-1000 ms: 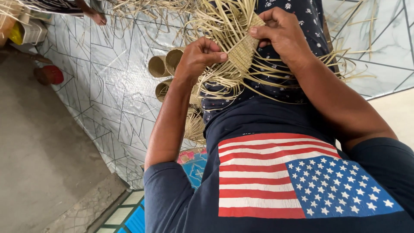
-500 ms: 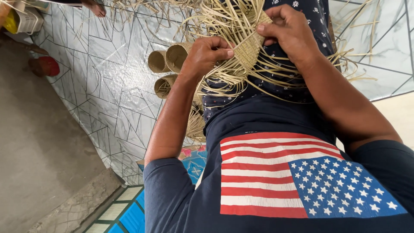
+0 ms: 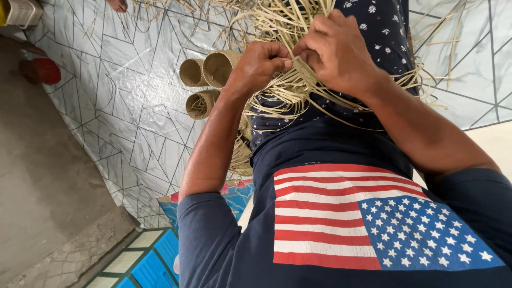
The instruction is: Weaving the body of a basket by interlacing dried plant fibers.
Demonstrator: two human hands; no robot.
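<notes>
Nearest, a blue patterned mat (image 3: 160,250) lies on the floor. Over the lap, the left hand (image 3: 258,66) is curled tight on pale straw strips (image 3: 282,88), and the right hand (image 3: 336,50) pinches a small woven piece (image 3: 305,72) of them. Beyond, three woven cups (image 3: 205,80) lie on the tiled floor (image 3: 122,90); strands show inside one. Farthest, a red tub (image 3: 45,70).

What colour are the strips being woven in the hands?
Pale straw yellow; the woven strips show best in the head view.

A pale tiled floor (image 3: 122,96) with dark angular lines fills the upper left of the frame. Three small woven cylinders (image 3: 205,80) lie on it at centre, loose straw strips (image 3: 176,13) scattered above them.
</notes>
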